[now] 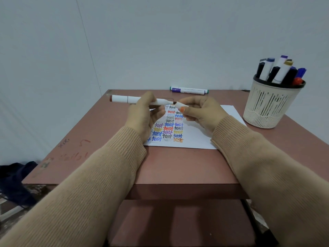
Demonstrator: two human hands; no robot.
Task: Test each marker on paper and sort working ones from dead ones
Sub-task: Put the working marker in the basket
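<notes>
My left hand holds a white marker with a brown end level above the table, its bare dark tip pointing right. My right hand pinches the marker's white cap just off that tip. Below both hands lies a white sheet of paper covered with several rows of the word "test" in many colours. Two markers, one green-capped and one purple-capped, lie side by side at the table's far edge.
A cream perforated cup full of several markers stands at the right on the brown table. Scribbles mark the table's left side. A dark cloth lies on the floor to the left. A wall is close behind.
</notes>
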